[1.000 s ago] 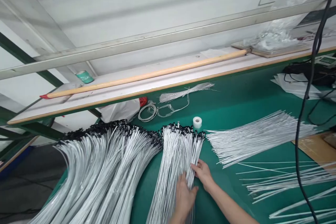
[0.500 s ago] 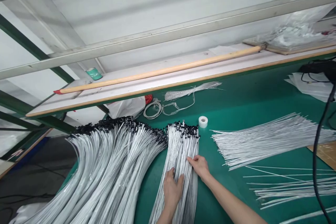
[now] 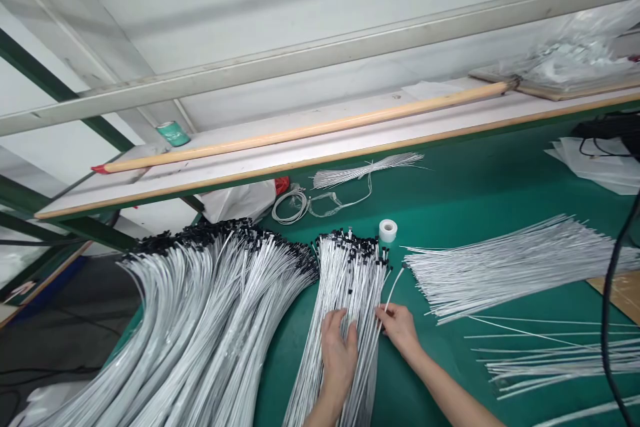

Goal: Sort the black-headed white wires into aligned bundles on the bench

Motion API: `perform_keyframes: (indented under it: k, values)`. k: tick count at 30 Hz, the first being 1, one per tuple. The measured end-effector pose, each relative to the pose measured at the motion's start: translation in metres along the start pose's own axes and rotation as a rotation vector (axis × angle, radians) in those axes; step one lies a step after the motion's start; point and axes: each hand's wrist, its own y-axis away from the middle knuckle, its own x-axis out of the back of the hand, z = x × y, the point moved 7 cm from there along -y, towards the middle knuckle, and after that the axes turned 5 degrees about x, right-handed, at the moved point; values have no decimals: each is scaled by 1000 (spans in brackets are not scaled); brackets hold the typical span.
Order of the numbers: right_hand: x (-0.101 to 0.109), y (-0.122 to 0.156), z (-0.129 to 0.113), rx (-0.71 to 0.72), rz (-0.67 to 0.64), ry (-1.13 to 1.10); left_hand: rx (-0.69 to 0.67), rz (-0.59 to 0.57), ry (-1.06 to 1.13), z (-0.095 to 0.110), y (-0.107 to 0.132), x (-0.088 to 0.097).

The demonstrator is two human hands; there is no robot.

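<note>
My left hand (image 3: pixel 339 350) lies on a bundle of thin white cables (image 3: pixel 337 287) with small black connectors at the far ends; its thumb is apart from its fingers. At the bundle's right side, my right hand (image 3: pixel 400 330) pinches a single cable (image 3: pixel 394 288), whose black tip stands away from the others. The lower ends of the bundle run out of view at the bottom.
A larger mass of similar cables (image 3: pixel 215 320) hangs over the left table edge. A white tape roll (image 3: pixel 388 230) stands behind the bundle. Loose white strands (image 3: pixel 510 267) lie to the right. Above the table is a shelf (image 3: pixel 280 163) with a wooden pole (image 3: pixel 320 125).
My right hand has moved slightly right and down, drawing one cable away from the bundle. My left hand has shifted a little to the right on the cables. The view has tilted slightly.
</note>
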Motion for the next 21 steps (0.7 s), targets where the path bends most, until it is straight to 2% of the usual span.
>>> perform_keyframes:
  k: [6, 10, 16, 19, 21]
  values:
    - [5, 7, -21, 154, 35, 84, -17, -188, 44, 25, -17, -30]
    - [-3, 12, -36, 244, 5, 141, 49, -280, 64, 29, -27, -50]
    - [-12, 16, -54, 393, -111, 155, 212, -242, 370, 19, -45, -55]
    - [-18, 14, -52, 359, -211, 63, 307, -212, 465, 10, -50, -51]
    - [-15, 8, -46, 308, -185, -14, 397, -206, 538, 4, -49, -49]
